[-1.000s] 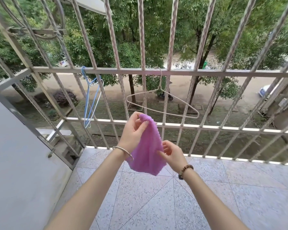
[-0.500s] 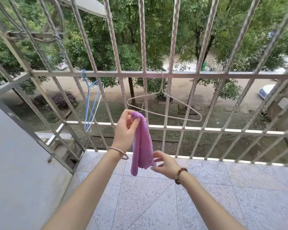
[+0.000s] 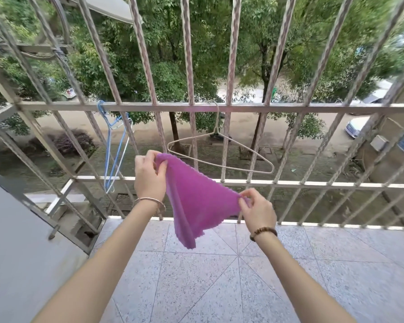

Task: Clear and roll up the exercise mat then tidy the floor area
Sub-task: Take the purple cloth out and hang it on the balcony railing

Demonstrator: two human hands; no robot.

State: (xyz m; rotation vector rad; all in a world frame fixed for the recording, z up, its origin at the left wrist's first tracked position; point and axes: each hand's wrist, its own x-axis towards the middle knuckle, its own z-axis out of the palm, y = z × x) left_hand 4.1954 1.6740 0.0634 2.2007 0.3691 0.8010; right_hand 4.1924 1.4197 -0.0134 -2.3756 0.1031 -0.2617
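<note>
Stretching a purple cloth (image 3: 196, 199) between them, both hands are raised in front of the balcony railing (image 3: 289, 107). The left hand (image 3: 149, 176) pinches the cloth's upper corner with thumb and curled fingers. The right hand (image 3: 258, 209), lower and to its right, pinches another corner between thumb and fingertips. The slack cloth droops below the left wrist. A bare wire hanger (image 3: 217, 127) hangs just beyond the hands, and blue hangers (image 3: 106, 159) hang left of the left hand. Speckled floor tiles (image 3: 219, 276) lie beneath the forearms.
</note>
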